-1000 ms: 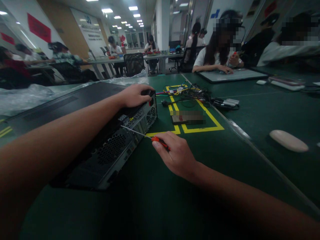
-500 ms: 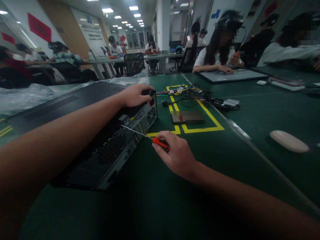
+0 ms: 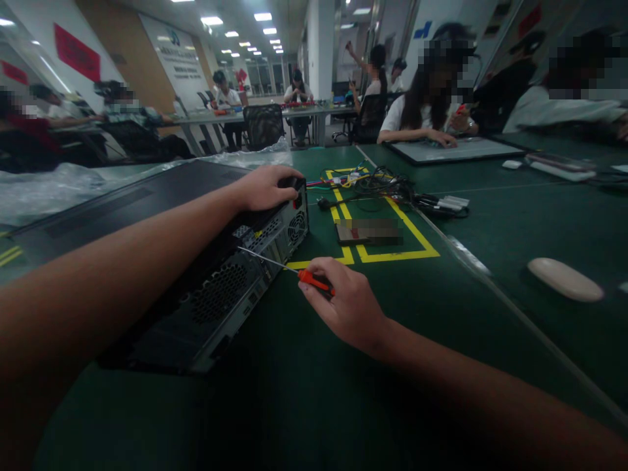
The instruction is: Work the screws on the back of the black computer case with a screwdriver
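A black desktop computer case [image 3: 191, 171] lies on the green table, its metal back panel with vents and slots turned to the right. My left hand [image 3: 265, 187] grips the far top corner of the case, thumb near the rear edge and the other fingers bent over the corner. In my right hand [image 3: 346, 299] is a screwdriver with an orange handle [image 3: 314, 281], the fingers closed around it. Its long thin shaft points left, and the tip meets the upper edge of the back panel. Whether a screw sits under the tip is too small to tell.
Beyond the case lie bundled cables [image 3: 387, 183], a phone-like flat object [image 3: 350, 231] within yellow tape lines and a pale oval case [image 3: 564, 279] on the right. Clear plastic wrap [image 3: 44, 193] spreads at left. Across the table a person [image 3: 417, 118] works over a flat panel [image 3: 458, 149].
Both my hands, the screwdriver and the computer case stay practically where they were. In the background, a seated person has raised an arm.
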### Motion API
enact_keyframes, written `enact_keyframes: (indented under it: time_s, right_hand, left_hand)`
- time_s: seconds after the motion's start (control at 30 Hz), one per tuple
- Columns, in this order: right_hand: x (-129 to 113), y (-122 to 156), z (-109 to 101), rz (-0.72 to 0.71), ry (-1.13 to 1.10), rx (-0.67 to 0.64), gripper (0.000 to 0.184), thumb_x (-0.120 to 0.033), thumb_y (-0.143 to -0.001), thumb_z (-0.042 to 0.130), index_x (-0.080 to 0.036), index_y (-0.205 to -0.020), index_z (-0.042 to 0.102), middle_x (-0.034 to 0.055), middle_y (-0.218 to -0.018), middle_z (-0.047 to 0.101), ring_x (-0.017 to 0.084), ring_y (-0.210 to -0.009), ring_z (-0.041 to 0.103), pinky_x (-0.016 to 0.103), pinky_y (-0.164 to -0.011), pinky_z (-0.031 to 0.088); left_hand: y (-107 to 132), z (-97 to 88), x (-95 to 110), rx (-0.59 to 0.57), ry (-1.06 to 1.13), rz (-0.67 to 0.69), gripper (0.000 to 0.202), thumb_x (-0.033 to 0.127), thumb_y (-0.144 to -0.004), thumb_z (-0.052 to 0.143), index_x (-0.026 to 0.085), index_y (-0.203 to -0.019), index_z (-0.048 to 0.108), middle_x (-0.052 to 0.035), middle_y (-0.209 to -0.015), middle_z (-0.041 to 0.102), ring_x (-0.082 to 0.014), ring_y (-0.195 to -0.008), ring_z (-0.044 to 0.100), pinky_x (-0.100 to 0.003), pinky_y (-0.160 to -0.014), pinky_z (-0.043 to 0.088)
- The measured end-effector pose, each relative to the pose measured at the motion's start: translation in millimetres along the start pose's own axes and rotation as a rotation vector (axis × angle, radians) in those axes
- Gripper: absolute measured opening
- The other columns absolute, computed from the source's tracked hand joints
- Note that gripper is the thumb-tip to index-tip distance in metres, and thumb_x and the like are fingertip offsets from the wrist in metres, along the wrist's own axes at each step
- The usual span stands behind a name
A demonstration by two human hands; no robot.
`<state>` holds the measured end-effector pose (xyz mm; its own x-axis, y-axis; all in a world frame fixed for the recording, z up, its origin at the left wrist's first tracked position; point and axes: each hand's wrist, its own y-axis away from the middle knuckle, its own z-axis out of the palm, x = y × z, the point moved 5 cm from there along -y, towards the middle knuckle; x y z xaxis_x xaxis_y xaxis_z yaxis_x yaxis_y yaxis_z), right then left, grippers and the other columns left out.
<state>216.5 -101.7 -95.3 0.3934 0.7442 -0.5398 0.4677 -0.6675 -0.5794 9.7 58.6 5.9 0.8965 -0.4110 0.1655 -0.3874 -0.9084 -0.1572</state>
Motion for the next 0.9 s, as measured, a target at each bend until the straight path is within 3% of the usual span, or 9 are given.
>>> enact_keyframes:
  time_s: [0.37,0.7,0.9]
  right_hand:
    - [-0.7,0.3,-0.5,0.011,-0.022,0.002,0.013,-0.027,-0.109,0.071,-0.025,-0.122,0.069,0.0072,-0.113,0.086,0.025,-0.098,0.083,0.037,-0.087,0.063]
    - [-4.1,-1.3,-4.4,0.006,-0.032,0.019,0.011,-0.030,-0.109,0.071,-0.024,-0.118,0.071,0.0074,-0.110,0.086,0.024,-0.095,0.081,0.037,-0.085,0.061]
    - [-7.9,-4.2,-9.0,-0.015,0.003,0.034,0.016,-0.035,-0.112,0.069,-0.021,-0.116,0.076,0.0078,-0.106,0.084,0.023,-0.090,0.076,0.036,-0.084,0.059]
  left_hand:
    - [0.8,-1.3,1.9,-0.010,0.016,-0.014,0.076,0.049,-0.094,0.059,0.020,-0.163,0.071,-0.0157,-0.157,0.074,-0.0402,-0.142,0.068,-0.054,-0.126,0.049]
    - [0.6,-1.5,-0.2,0.008,0.008,-0.007,0.073,0.051,-0.094,0.060,0.026,-0.162,0.072,-0.0113,-0.155,0.076,-0.0386,-0.145,0.067,-0.052,-0.127,0.049]
    - [1.2,-1.7,0.9,0.006,0.016,-0.017,0.076,0.050,-0.093,0.061,0.020,-0.162,0.072,-0.0152,-0.157,0.075,-0.0411,-0.145,0.066,-0.054,-0.128,0.047]
